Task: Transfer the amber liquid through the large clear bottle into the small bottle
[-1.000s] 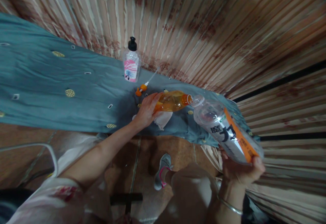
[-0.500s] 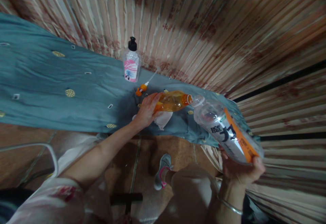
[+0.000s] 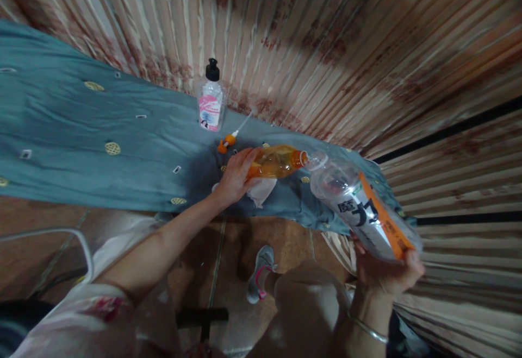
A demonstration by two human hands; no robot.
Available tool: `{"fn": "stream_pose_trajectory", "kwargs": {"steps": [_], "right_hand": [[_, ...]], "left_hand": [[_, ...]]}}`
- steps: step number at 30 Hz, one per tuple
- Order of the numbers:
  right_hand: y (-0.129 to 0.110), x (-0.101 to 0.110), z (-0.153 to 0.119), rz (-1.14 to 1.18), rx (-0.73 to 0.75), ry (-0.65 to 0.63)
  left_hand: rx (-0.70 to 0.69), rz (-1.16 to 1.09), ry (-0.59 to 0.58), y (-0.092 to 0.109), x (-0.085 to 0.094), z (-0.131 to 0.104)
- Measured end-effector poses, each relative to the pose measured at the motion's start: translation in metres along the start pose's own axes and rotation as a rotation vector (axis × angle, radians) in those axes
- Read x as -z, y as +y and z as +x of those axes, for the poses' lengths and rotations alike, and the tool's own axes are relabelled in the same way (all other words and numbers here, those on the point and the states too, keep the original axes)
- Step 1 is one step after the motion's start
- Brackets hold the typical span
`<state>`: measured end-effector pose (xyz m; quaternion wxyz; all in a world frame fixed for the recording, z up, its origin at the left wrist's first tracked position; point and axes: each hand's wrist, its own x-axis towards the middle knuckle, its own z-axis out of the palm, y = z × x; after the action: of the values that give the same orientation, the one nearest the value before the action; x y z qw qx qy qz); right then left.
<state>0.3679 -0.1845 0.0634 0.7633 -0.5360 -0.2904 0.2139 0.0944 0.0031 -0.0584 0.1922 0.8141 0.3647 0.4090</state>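
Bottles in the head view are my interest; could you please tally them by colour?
Orange: 1 (orange bottle in the left hand)
Clear: 2 (large bottle in the right hand, black-topped bottle on the teal cloth)
Total: 3 bottles

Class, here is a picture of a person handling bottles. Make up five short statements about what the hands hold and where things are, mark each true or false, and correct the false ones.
1. The left hand holds the orange bottle. True.
2. The right hand is empty. False: it holds the large clear bottle near its base.
3. The necks of the two held bottles point toward each other. True.
4. The orange pump is screwed onto the orange bottle. False: it lies apart on the cloth, its thin tube attached.
5. The bottle with the black cap is tipped over. False: it stands upright.
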Motion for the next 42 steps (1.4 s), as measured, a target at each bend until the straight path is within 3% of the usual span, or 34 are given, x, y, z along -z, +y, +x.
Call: {"fn": "stream_pose_trajectory", "kwargs": {"steps": [42], "right_hand": [[0.0012,0.0033,0.0011,-0.004,-0.027,0.0]], "left_hand": [[0.029,-0.023,-0.002,0.0025,0.0011,0.0014]]}}
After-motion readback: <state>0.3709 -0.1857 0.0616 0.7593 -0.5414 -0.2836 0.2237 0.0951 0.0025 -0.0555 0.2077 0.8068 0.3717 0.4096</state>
